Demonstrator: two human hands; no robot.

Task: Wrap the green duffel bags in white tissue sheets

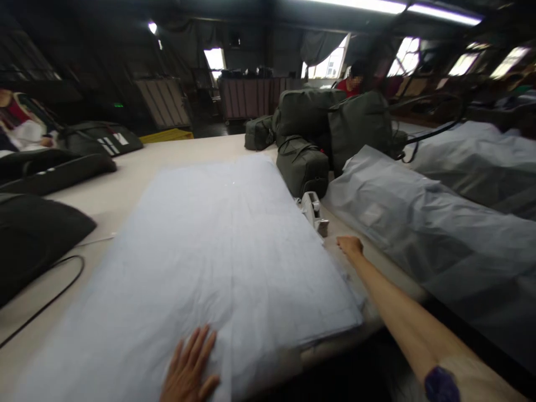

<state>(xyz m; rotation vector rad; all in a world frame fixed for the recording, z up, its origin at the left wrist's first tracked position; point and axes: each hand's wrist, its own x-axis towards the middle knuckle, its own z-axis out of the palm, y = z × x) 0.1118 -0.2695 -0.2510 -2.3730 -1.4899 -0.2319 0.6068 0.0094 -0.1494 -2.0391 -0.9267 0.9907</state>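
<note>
My left hand [190, 368] lies flat, fingers spread, on a stack of large translucent white plastic sheets [218, 240] at the bottom of the view. To the right of the stack, my right hand [350, 244] is over the table with its fingers curled together; what it holds, if anything, is too small to make out. Just beyond it, a white tape dispenser [312, 209] stands against the right edge of the sheets.
Dark green bags [304, 164] are piled behind the dispenser. Bags under plastic [419, 206] lie on the right. More dark bags [37, 234] and a black cable [54, 298] are at left. A person in red [349, 84] is at the back.
</note>
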